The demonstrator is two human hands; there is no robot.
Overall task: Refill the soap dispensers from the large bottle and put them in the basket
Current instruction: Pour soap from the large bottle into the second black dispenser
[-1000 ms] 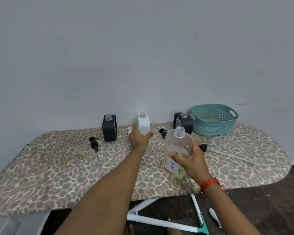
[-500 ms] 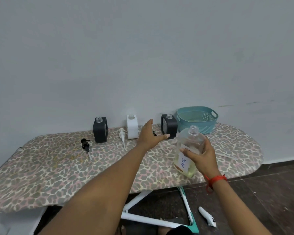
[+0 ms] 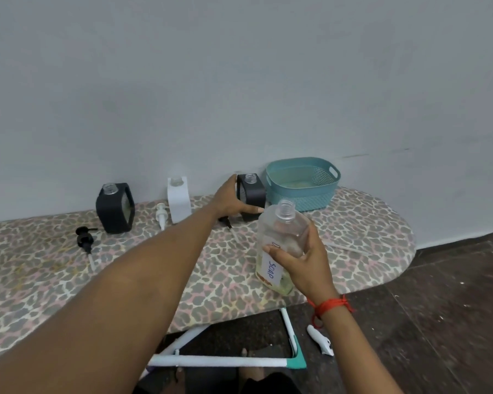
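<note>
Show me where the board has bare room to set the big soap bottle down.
Free: near-left cover of the leopard-print ironing board, in front of the black pump head; also the rounded right end, in front of the teal basket. Crowded: the back row along the wall.

Both forearms are seen bare, no sleeves in frame. A red thread bracelet (image 3: 329,307) is worn on the right wrist, wrapped in several turns, knotted at the outer side, loose ends left hanging. No rings, watch or gloves are seen on the left hand (image 3: 230,201) or the right hand (image 3: 306,261). Dark clothing is partly seen at the bottom edge; detail cannot be made out.
</note>
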